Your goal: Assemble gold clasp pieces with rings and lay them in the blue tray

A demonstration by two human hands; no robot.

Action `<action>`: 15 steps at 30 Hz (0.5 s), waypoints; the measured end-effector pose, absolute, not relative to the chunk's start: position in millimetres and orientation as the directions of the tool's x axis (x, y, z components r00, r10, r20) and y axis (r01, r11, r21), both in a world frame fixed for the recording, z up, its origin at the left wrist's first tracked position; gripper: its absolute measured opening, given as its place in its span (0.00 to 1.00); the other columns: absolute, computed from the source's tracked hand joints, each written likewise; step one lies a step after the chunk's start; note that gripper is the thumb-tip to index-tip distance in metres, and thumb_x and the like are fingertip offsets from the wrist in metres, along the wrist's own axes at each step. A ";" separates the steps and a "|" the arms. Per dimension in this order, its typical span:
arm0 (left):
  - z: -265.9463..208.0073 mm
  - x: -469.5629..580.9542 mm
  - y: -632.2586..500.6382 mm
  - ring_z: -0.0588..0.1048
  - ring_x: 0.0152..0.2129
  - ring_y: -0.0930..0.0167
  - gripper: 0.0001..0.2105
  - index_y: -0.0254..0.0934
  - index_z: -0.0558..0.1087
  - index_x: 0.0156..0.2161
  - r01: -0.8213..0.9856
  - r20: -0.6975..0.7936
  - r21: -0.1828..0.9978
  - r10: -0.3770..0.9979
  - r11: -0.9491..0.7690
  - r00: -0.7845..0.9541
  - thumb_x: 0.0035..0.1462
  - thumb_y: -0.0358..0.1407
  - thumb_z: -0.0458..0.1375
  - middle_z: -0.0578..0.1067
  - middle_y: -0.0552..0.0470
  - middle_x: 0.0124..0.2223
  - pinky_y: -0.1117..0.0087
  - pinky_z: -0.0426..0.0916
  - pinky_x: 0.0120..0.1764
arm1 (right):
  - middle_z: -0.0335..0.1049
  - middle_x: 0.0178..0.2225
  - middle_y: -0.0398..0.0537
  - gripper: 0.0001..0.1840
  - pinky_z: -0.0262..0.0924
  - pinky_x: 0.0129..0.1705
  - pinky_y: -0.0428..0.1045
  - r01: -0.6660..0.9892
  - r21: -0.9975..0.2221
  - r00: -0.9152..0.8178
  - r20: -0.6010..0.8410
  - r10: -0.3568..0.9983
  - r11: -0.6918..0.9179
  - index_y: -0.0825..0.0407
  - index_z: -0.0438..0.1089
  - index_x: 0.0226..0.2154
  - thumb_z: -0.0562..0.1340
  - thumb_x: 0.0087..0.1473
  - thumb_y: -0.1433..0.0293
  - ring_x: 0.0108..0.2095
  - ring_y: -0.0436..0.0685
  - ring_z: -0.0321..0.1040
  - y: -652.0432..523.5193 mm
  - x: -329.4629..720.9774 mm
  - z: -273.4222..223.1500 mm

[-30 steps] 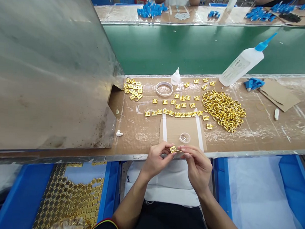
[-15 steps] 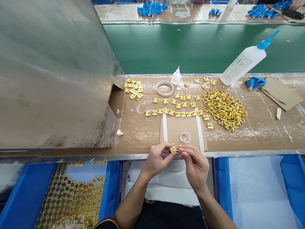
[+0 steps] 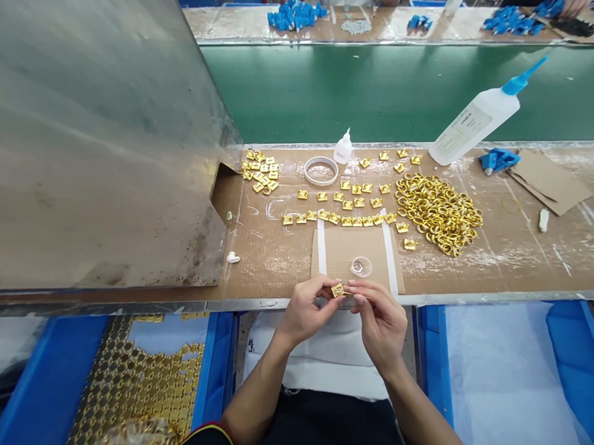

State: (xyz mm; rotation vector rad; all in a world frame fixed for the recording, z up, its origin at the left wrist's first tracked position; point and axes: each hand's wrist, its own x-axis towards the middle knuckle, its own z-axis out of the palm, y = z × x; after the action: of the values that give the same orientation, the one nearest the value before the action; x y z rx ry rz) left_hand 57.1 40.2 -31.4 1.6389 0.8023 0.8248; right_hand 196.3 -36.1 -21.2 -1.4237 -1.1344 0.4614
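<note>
The piece (image 3: 338, 290) in the left hand (image 3: 304, 314) is gold, like the rings (image 3: 439, 212) beyond the right hand (image 3: 385, 320); farther past both, the belt (image 3: 370, 93) is green, the large bottle (image 3: 475, 127) white with blue nozzle (image 3: 522, 77).

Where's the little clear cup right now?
In the head view, the clear cup sits a little right of centre on the cardboard pad, between two white tape strips, just beyond the person's right hand.

From here, the right hand (image 3: 384, 318) partly hides a thin stick (image 3: 348, 293); markings on the gold piece (image 3: 338, 290) look too small to read.
</note>
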 end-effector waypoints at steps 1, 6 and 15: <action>-31.3 57.0 40.3 0.80 0.26 0.71 0.07 0.34 0.75 0.41 0.090 0.120 0.976 0.838 -0.197 0.532 0.60 0.36 0.63 0.81 0.49 0.33 0.74 0.74 0.30 | 0.81 0.39 0.49 0.09 0.75 0.32 0.50 0.368 -0.914 0.446 0.334 0.830 0.171 0.47 0.80 0.39 0.63 0.64 0.73 0.37 0.57 0.79 -36.1 196.4 -21.7; -31.1 57.1 41.1 0.80 0.25 0.71 0.07 0.34 0.75 0.41 0.091 0.131 0.973 0.835 -0.210 0.534 0.60 0.36 0.62 0.81 0.49 0.32 0.75 0.73 0.28 | 0.81 0.39 0.50 0.09 0.73 0.26 0.47 0.352 -0.920 0.454 0.329 0.828 0.172 0.48 0.80 0.38 0.63 0.64 0.73 0.37 0.57 0.79 -35.0 196.0 -21.7; -31.6 57.1 41.4 0.79 0.25 0.72 0.06 0.34 0.75 0.42 0.083 0.148 0.971 0.832 -0.226 0.534 0.61 0.34 0.62 0.80 0.50 0.32 0.76 0.72 0.26 | 0.80 0.39 0.51 0.09 0.72 0.23 0.45 0.359 -0.919 0.456 0.328 0.827 0.166 0.48 0.81 0.37 0.63 0.65 0.72 0.36 0.56 0.78 -34.6 196.0 -21.0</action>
State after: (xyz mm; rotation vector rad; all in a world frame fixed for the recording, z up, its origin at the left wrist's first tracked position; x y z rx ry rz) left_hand 57.1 41.4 -31.6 1.6674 0.7822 0.8461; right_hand 196.0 -34.6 -21.0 -1.4294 -1.1220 0.4602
